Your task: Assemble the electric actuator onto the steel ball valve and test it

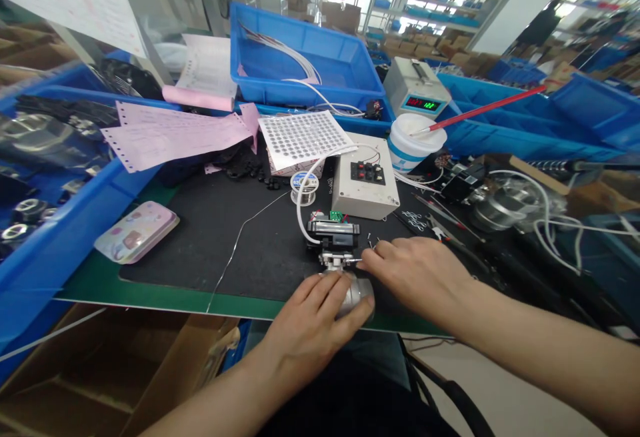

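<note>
A metal valve body (357,293) lies at the front edge of the black mat, with a black actuator (333,233) joined to its far side. My left hand (320,310) is wrapped over the valve body, fingers on top and thumb at its right. My right hand (410,267) is closed beside the joint between valve and actuator, pinching a thin metal tool (354,261) whose tip reaches the bracket. A white cable (300,213) runs from the actuator up over a grey box (367,187) with small switches. A green terminal block (336,215) shows at the actuator's back.
A solder spool (303,190) stands behind the actuator. To the left are a patterned case (137,231) and a blue bin (60,237) of metal parts. A white tub (415,143) with a red stick, a power supply (416,90), and pliers (440,229) sit to the right.
</note>
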`<state>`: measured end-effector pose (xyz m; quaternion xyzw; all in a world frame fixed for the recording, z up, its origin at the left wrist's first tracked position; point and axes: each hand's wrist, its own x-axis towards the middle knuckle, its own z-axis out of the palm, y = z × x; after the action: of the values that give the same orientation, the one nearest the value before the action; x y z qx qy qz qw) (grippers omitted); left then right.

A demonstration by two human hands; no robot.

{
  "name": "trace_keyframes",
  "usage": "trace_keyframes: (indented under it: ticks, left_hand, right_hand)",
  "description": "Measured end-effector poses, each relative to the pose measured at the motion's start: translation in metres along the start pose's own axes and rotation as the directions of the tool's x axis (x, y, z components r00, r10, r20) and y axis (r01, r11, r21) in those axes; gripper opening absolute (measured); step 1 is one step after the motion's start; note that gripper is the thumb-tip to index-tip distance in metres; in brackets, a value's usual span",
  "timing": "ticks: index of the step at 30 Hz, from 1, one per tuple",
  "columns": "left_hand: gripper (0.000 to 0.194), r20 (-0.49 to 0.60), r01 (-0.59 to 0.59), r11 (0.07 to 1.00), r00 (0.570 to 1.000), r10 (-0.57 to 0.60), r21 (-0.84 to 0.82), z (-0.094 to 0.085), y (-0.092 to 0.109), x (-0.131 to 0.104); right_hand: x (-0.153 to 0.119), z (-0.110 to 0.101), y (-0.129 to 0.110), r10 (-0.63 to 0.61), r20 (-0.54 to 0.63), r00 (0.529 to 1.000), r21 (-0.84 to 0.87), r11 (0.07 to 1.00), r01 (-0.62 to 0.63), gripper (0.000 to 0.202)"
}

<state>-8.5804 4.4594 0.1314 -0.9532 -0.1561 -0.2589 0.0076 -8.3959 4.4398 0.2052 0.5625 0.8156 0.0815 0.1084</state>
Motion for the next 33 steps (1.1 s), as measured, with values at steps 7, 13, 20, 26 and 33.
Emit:
trace_keyframes:
  ticks: [7,13,20,26,33]
  left_hand:
    - [0.034,0.02,0.007,1.0,1.0,-0.007,0.0,0.0,0.0,-0.003]
    - [0.037,0.044,-0.112,0.994,0.993,0.112,-0.001,-0.003,0.011,0.009]
    - [0.015,0.155,-0.305,0.924,0.926,0.345,-0.23,0.016,0.007,0.052]
    - [0.007,0.071,-0.309,0.913,0.938,0.338,-0.266,0.016,-0.003,0.051]
    - [0.006,0.115,-0.327,0.913,0.925,0.362,-0.246,0.01,-0.008,0.058]
  right_hand:
    - [-0.025,0.076,0.005,0.179,-0.298,0.938,0.328,0.941,-0.076,0.037]
    - [-0.031,0.007,0.012,0.097,-0.146,0.984,0.039,0.995,-0.092,0.025]
    - [0.002,-0.033,-0.005,0.077,0.154,0.985,-0.106,0.992,-0.061,0.011]
    - [-0.014,0.02,0.002,0.057,-0.298,0.953,-0.1,0.991,-0.091,0.033]
    - [-0.011,0.099,-0.003,0.267,-0.521,0.811,0.325,0.94,-0.101,0.045]
